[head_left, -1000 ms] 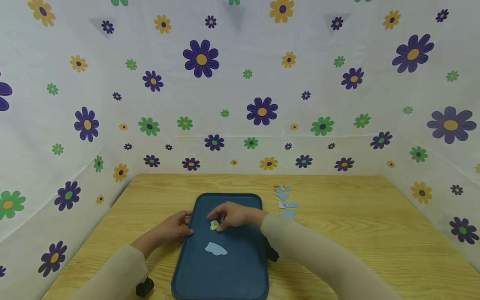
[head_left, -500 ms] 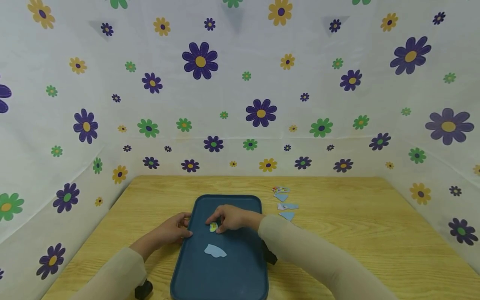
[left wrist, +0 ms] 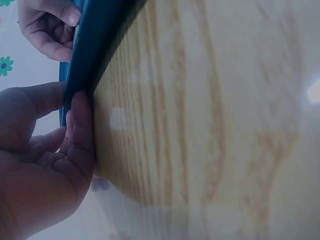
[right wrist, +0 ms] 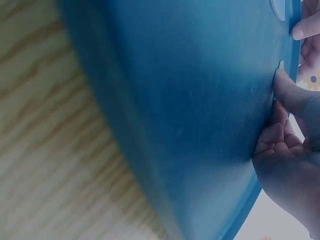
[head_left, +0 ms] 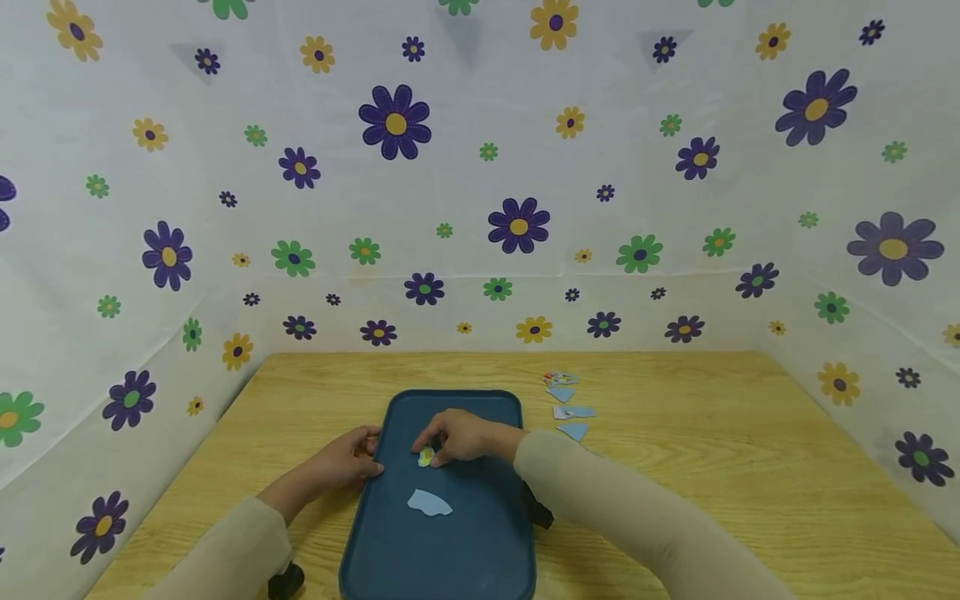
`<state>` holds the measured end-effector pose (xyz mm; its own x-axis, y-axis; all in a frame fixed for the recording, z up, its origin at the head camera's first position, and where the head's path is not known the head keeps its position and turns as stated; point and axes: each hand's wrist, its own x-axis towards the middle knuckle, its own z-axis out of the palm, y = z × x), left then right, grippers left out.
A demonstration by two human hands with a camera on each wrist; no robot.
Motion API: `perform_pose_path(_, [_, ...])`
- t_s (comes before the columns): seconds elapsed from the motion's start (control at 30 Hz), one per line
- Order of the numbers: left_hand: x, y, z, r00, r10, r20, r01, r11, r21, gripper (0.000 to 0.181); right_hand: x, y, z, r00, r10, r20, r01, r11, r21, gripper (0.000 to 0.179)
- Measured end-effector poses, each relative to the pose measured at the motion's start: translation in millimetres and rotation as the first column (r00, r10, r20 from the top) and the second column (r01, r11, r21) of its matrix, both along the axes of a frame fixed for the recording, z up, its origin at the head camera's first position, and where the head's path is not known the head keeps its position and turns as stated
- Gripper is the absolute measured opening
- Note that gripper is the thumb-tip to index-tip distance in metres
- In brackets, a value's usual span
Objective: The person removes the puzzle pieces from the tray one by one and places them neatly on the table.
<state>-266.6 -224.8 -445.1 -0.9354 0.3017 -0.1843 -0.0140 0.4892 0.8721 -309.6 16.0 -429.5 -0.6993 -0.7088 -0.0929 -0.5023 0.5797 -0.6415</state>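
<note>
On the dark blue tray lies a small yellow-and-white puzzle piece. My right hand holds this piece between thumb and fingers from above, near the tray's upper middle. In the right wrist view, my right thumb is low against the tray, with only a sliver of the piece showing. A pale blue puzzle piece lies flat a little nearer to me, apart from the held one. My left hand grips the tray's left rim, thumb on top and fingers curled at the outer side.
Right of the tray, several loose pieces lie in a column on the wooden table: a colourful one, light blue ones and a partly printed strip. A flowered white cloth encloses the table's back and sides.
The yellow-and-white piece has turned slightly under my right fingers, staying in about the same spot. My left hand keeps its hold on the tray rim. The head view has shifted a little.
</note>
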Motion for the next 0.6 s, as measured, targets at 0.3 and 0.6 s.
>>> perform_pose_path(0.3, [1.2,-0.4,-0.9,1.0,-0.008,-0.002,0.008,1.0,0.011,0.062,2.0,4,1.4,0.999,-0.028,0.041,0.03,0.999,-0.044,0.025])
perform_pose_path(0.6, [1.2,0.5,2.0,1.0,0.006,-0.007,-0.006,1.0,-0.008,0.061,5.6,10,1.8,0.997,-0.052,0.064,0.058,0.994,-0.095,0.025])
